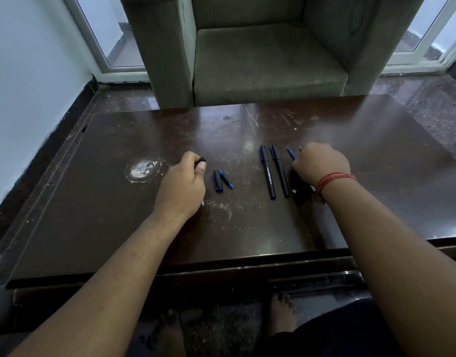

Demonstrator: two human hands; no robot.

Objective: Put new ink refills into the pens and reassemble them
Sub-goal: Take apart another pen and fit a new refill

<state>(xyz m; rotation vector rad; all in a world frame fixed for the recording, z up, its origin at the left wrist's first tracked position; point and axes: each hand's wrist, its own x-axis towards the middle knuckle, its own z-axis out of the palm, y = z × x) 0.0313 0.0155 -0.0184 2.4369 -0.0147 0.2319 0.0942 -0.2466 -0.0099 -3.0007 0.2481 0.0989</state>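
Two capped black-and-blue pens point(273, 171) lie side by side on the dark wooden table point(118, 202), right of centre. Two loose pen caps point(221, 180) lie between my hands. My left hand point(185, 184) grips a black pen part whose end pokes out above the thumb, and a pale tip shows under the palm. My right hand point(319, 166) is curled over thin refills point(291, 153); a blue one and a metal tip stick out beyond the fingers.
A grey-green armchair point(260, 60) stands right behind the table's far edge. A white worn patch point(142, 170) marks the tabletop left of my left hand. My bare feet point(281, 313) show below the table's near edge.
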